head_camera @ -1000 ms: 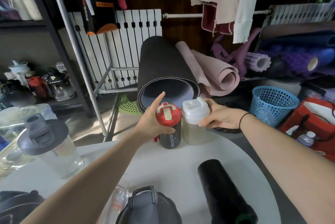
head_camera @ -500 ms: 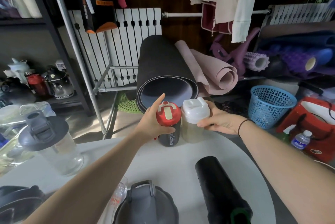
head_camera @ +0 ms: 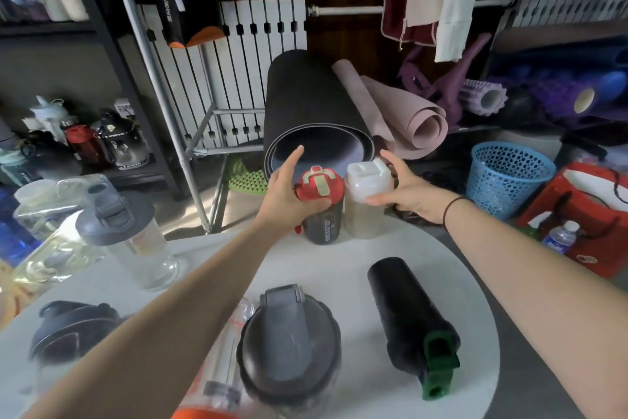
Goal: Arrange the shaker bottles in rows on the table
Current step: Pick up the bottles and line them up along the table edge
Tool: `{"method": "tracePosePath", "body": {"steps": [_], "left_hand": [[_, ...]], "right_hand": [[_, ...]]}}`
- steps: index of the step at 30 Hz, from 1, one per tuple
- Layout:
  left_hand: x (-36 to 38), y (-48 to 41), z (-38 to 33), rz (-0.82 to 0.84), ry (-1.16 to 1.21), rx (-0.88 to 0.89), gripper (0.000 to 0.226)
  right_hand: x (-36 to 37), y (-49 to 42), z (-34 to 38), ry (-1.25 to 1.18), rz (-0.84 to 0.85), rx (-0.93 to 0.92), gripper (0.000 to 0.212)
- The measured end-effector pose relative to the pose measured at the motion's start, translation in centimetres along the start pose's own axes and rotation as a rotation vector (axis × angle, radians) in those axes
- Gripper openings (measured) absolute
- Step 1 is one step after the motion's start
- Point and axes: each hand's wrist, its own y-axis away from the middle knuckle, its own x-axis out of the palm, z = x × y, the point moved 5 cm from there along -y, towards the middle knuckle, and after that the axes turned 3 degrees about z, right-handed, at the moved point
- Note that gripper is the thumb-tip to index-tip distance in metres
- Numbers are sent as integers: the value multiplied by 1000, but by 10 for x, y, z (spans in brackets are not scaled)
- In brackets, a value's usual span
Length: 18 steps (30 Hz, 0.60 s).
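Note:
A round white table [head_camera: 339,269] carries several shaker bottles. At its far edge a dark bottle with a red lid [head_camera: 321,204] stands touching a cloudy bottle with a white lid [head_camera: 365,201]. My left hand [head_camera: 289,191] grips the red-lidded one just under its lid, index finger pointing up. My right hand [head_camera: 404,189] holds the white-lidded one from the right. A black bottle with a green cap [head_camera: 413,320] lies on its side near me. A grey-lidded bottle [head_camera: 289,340] stands at the front, and a clear grey-lidded bottle [head_camera: 132,235] stands at the left.
A dark lid [head_camera: 71,330] sits at the front left, and a clear bottle with an orange base [head_camera: 217,374] lies under my left arm. Rolled mats [head_camera: 316,119] lean behind the table. A blue basket [head_camera: 506,177] and red bag [head_camera: 584,215] stand on the floor at right.
Both hands stay on the two far bottles, which remain side by side. My right fingers have spread a little higher around the white lid.

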Motion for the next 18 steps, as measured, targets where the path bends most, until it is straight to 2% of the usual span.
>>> {"method": "tracePosePath", "body": {"steps": [5, 8, 10, 13, 15, 18], "left_hand": [[-61, 38, -33, -252, 27, 120, 85], [-118, 70, -50, -525, -66, 184, 74], [-153, 94, -44, -779, -97, 152, 77], [-182, 128, -17, -1083, -117, -29, 92], [-186, 142, 1, -1133, -135, -140, 102], [-177, 151, 29, -1102, -89, -256, 111]], "right_hand": [[-2, 12, 3, 83, -77, -15, 108], [-1, 14, 2, 98, -92, -46, 110], [1, 16, -1, 69, -91, -48, 115], [2, 17, -8, 25, -150, -38, 124], [3, 20, -12, 9, -212, -23, 124], [5, 24, -22, -67, -273, -17, 122]]}}
